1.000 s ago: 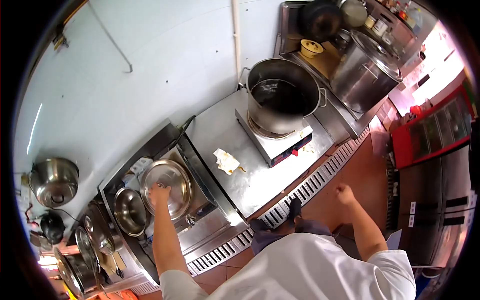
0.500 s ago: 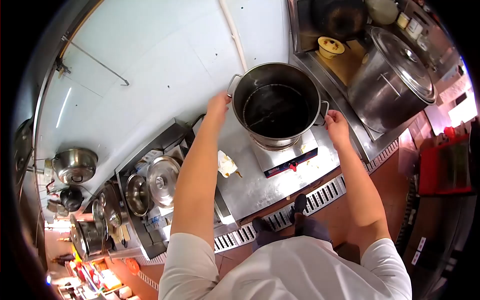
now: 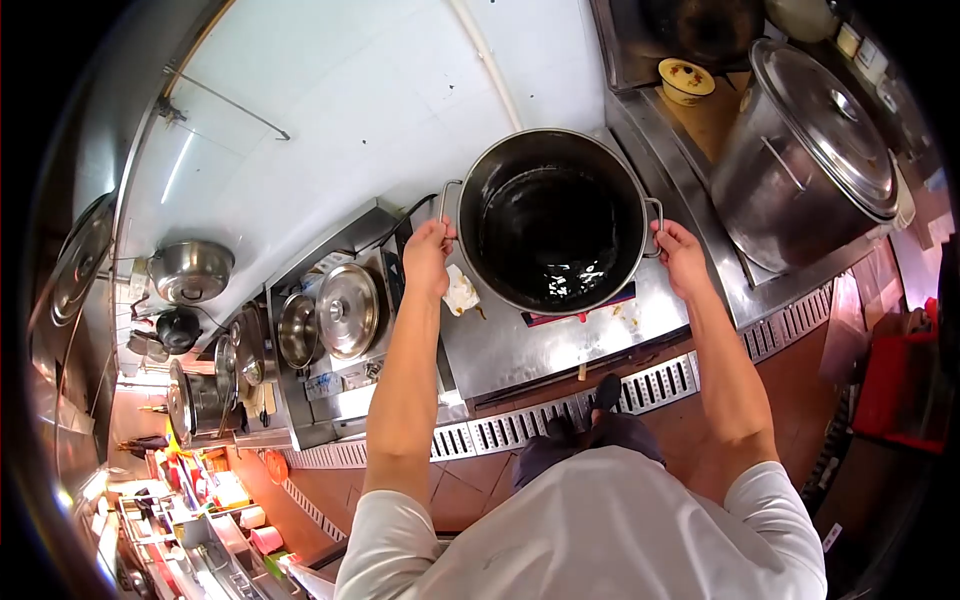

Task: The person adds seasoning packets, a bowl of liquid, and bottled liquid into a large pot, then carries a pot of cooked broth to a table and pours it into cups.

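Observation:
A large steel pot (image 3: 480, 262) with dark liquid (image 3: 550, 225) inside is held between my two hands, over the burner, whose red front edge (image 3: 560, 320) shows just below the rim. My left hand (image 3: 428, 258) is closed on the pot's left loop handle. On the opposite side, my right hand (image 3: 680, 255) grips the right handle. A crumpled white cloth or paper (image 3: 460, 291) lies on the steel counter (image 3: 520, 355) beside my left hand. The pot's base is hidden from view.
To the right stands a tall lidded stockpot (image 3: 790, 190), with a yellow bowl (image 3: 686, 80) behind it. At left are a round lid (image 3: 347, 311) and a metal bowl (image 3: 299, 331). A slotted floor drain (image 3: 655, 385) runs along the counter's front.
Both hands have come to the pot's handles, my left one leaving the round lid. The pot has moved up and toward me, now covering most of the burner. The view has turned.

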Tool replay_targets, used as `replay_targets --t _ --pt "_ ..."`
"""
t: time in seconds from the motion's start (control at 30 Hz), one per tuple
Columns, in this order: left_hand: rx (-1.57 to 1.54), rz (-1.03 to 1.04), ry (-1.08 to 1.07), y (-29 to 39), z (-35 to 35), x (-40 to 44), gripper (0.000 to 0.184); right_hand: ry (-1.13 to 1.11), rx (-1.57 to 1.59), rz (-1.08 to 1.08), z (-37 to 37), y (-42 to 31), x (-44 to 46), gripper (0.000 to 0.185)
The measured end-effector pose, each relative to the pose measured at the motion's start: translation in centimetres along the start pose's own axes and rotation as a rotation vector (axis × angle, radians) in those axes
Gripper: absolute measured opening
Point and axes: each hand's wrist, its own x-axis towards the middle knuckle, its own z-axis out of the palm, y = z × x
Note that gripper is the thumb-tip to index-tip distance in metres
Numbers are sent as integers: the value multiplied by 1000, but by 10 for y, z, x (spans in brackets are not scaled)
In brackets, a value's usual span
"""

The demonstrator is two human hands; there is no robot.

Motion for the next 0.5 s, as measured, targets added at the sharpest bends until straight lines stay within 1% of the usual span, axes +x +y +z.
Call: replay_targets --t 0.07,0.13,0.27,0.33,0.43,0.5 --pt "-42 27 6 4 2 -36 14 -6 14 -13 -8 -2 -30 16" --pt "-79 77 -41 1 1 -64 15 6 36 -27 -16 -6 -69 16" --pt "-84 -14 -72 -19 6 -110 15 148 0 -70 -22 -35 -169 17" --pt "-124 -63 -163 -38 17 -130 15 196 61 -83 -36 -45 -216 18" --pt "-96 -171 -236 -48 57 -177 14 310 42 -92 -66 -65 -284 20" --pt "-89 -245 -306 -56 90 -205 15 435 15 -88 -91 -75 -329 20"
